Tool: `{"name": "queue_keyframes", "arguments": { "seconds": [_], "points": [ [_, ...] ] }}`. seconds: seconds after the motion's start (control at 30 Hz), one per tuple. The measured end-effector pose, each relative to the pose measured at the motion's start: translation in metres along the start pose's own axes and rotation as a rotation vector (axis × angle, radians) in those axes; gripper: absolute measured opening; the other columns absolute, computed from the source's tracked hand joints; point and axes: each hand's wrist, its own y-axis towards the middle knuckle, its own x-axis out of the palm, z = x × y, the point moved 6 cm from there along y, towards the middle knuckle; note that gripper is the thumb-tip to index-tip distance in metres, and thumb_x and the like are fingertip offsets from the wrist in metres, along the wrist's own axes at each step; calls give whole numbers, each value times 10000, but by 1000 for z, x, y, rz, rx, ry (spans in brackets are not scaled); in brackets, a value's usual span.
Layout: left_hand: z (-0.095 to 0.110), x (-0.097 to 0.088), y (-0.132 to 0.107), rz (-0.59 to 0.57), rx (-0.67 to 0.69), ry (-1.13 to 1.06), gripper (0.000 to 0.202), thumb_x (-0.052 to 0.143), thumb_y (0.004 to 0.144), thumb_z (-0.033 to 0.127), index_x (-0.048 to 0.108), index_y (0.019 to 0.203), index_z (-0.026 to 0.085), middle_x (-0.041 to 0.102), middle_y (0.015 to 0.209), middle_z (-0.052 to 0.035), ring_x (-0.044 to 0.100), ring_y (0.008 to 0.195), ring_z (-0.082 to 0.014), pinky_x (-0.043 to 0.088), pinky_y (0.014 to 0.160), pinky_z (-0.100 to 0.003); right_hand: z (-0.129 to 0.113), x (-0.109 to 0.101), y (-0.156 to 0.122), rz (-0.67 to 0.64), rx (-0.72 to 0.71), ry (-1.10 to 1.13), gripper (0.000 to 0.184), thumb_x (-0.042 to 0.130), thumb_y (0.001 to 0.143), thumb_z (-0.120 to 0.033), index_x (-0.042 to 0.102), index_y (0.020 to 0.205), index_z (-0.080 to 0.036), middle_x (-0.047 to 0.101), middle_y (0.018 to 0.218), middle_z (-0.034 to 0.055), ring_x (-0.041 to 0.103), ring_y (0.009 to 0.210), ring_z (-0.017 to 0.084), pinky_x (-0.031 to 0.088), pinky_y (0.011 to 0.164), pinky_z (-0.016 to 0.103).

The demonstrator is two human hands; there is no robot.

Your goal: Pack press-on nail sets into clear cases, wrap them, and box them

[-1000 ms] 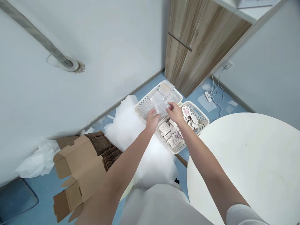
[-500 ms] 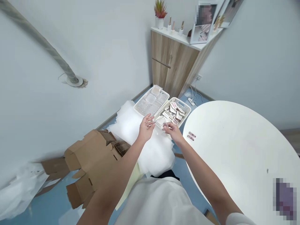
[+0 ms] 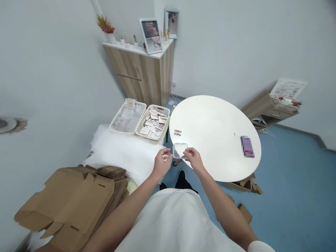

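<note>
My left hand (image 3: 161,162) and my right hand (image 3: 192,158) both pinch a small clear plastic case (image 3: 180,150), one hand on each side. I hold the case over the near edge of a round white table (image 3: 215,133). A short way beyond it, two small strips of pink press-on nails (image 3: 177,132) lie on the table. Further back on my left stand two white baskets side by side, one with clear cases (image 3: 127,117) and one with several nail cards (image 3: 154,123).
A stack of white foam sheets (image 3: 123,150) lies under the baskets. Flattened brown cardboard boxes (image 3: 76,199) pile at lower left. A purple object (image 3: 246,146) lies on the table's right side. A wooden cabinet (image 3: 143,71) stands at the back wall, with more cardboard on the blue floor.
I have drawn both hands back from the baskets with the clear case and turned right, so the case is now over the round table's edge.
</note>
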Motion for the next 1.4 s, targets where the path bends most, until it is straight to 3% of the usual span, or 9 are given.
{"name": "queue_keyframes", "arguments": {
  "seconds": [0.13,0.3,0.4,0.5,0.63,0.77,0.97,1.2,1.4],
  "points": [
    [13,66,-15,-300,19,-39,350,580,727,352,590,1038,192,573,1087,-98,546,991,-202,469,812,-352,3,-42,-16,172,-112,-38,267,592,660,-412,500,797,-202,572,783,16,533,635,128,430,574,267],
    [13,134,-14,-460,-126,-241,388,562,750,374,557,1092,191,575,1124,-102,553,1008,-210,440,863,-391,-1,-83,-33,271,-270,-228,234,565,695,-359,532,890,-234,563,885,33,519,709,147,449,654,313],
    [9,165,-7,-450,-210,-314,368,581,734,387,571,1045,189,601,1062,-94,577,967,-203,454,834,-377,-8,-106,-37,234,-375,-338,223,537,720,-315,559,935,-259,538,1004,50,526,851,177,442,747,350],
    [2,188,1,-362,-307,-321,366,608,709,396,587,1002,178,588,1054,-103,609,900,-200,467,784,-352,-9,-143,-34,346,-404,-391,215,534,723,-310,570,929,-257,501,1080,67,462,1043,219,389,867,399],
    [-3,221,7,-381,-360,-319,406,610,700,422,587,1016,167,589,988,-101,621,871,-201,465,741,-318,8,-191,-14,370,-201,-148,282,541,716,-359,496,968,-242,517,1056,71,531,927,205,438,780,389],
    [0,240,13,-400,-243,-186,555,605,696,434,471,1176,190,579,935,-77,611,859,-187,449,758,-340,20,-221,1,248,-67,106,278,573,697,-385,459,891,-223,554,958,43,563,695,131,466,672,321],
    [21,256,18,-545,112,274,1038,775,463,358,221,1339,296,487,1123,-67,546,829,-152,413,807,-359,25,-253,4,221,6,195,294,603,671,-409,454,844,-225,546,927,15,569,653,108,460,650,288],
    [30,279,22,-617,195,357,770,731,531,360,417,1231,294,523,942,-22,472,656,-112,424,677,-301,37,-264,8,167,43,190,300,611,659,-421,460,827,-224,549,918,21,562,658,117,460,659,297],
    [27,279,26,-602,169,335,696,740,502,344,502,1149,248,524,818,-5,451,644,-110,416,629,-273,27,-270,11,29,-40,-28,369,620,653,-418,476,946,-247,559,1012,50,572,780,164,459,704,343]
  ]
}}
